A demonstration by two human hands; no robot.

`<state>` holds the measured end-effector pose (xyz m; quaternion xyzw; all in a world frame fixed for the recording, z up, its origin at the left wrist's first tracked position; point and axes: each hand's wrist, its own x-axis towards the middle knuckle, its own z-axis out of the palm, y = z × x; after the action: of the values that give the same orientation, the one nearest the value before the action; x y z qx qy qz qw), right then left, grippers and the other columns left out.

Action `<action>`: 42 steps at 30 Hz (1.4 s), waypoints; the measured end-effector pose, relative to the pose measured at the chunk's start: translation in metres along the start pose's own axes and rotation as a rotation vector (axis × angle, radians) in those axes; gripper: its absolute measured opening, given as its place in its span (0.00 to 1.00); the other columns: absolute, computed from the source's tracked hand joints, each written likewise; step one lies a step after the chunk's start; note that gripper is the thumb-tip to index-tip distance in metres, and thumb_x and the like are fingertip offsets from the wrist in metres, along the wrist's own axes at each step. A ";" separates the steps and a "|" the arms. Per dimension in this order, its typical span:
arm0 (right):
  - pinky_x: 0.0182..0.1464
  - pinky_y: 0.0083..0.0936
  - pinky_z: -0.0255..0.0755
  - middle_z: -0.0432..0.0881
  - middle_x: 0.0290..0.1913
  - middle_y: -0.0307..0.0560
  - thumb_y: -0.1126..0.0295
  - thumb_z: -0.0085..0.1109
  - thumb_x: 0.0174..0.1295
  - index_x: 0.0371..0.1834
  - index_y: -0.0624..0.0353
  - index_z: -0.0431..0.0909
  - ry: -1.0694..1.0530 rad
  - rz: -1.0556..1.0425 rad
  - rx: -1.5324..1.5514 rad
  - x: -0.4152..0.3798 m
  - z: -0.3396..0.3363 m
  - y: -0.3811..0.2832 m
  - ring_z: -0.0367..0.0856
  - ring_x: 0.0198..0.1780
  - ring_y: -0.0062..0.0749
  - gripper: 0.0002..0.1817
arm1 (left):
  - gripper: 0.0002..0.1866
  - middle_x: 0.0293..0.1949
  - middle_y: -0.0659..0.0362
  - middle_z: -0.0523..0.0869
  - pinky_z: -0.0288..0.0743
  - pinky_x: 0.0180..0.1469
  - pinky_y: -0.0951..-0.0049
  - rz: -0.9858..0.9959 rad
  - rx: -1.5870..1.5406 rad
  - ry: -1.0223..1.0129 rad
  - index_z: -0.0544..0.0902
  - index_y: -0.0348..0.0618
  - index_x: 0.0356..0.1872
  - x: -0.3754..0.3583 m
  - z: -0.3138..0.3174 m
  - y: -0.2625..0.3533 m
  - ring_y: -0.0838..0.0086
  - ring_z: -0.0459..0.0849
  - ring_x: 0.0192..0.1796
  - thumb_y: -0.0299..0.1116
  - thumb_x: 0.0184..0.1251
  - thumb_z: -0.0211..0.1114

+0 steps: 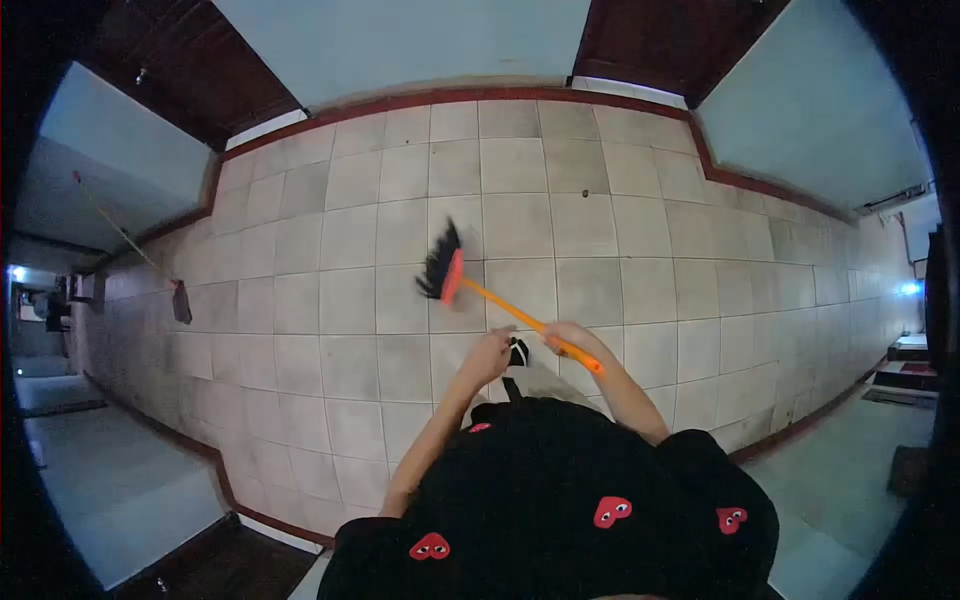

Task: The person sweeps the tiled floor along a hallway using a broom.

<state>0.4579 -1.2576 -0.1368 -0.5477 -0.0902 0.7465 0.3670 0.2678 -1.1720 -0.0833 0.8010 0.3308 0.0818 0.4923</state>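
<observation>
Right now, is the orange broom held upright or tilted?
Tilted. The broom slants from the right hand down to its black bristles over the tiled floor.

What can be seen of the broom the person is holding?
The broom has a thin orange handle, plastic by the look of it, a red-orange head block and black bristles fanned toward the upper left. It slants from the bristles down and right over the pale tiled floor. The right hand grips the handle near its end; the left hand sits closed just beside the handle, contact unclear.
</observation>
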 end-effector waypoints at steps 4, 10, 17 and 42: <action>0.10 0.10 0.54 0.64 0.13 0.35 0.64 0.48 0.50 0.18 0.60 0.65 0.109 0.058 0.347 -0.107 -0.064 0.016 0.61 0.10 0.15 0.11 | 0.17 0.29 0.46 0.74 0.65 0.37 0.62 0.002 0.040 -0.122 0.69 0.38 0.41 0.010 0.008 -0.008 0.55 0.72 0.36 0.26 0.45 0.46; 0.09 0.14 0.56 0.63 0.11 0.36 0.71 0.47 0.46 0.19 0.63 0.67 0.648 0.162 0.141 -0.175 -0.094 0.015 0.60 0.09 0.18 0.06 | 0.14 0.29 0.47 0.75 0.67 0.35 0.65 -0.007 0.098 -0.315 0.70 0.38 0.38 0.040 0.002 -0.014 0.57 0.74 0.33 0.29 0.48 0.48; 0.13 0.17 0.60 0.66 0.14 0.40 0.74 0.45 0.43 0.40 0.65 0.68 0.967 -0.060 -0.641 -0.167 -0.032 -0.055 0.64 0.12 0.19 0.17 | 0.18 0.35 0.47 0.74 0.67 0.39 0.64 0.262 0.332 -0.284 0.68 0.40 0.43 0.097 -0.002 -0.054 0.57 0.72 0.39 0.27 0.47 0.43; 0.11 0.19 0.58 0.64 0.10 0.38 0.73 0.52 0.40 0.18 0.63 0.69 0.790 0.054 -0.327 0.082 -0.032 -0.110 0.62 0.10 0.20 0.05 | 0.16 0.32 0.48 0.76 0.66 0.39 0.66 0.150 0.164 -0.479 0.72 0.44 0.39 0.236 -0.177 -0.118 0.56 0.73 0.38 0.27 0.45 0.46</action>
<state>0.5250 -1.1344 -0.1511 -0.8446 -0.0455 0.4645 0.2622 0.3151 -0.8629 -0.1393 0.8570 0.1499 -0.1009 0.4826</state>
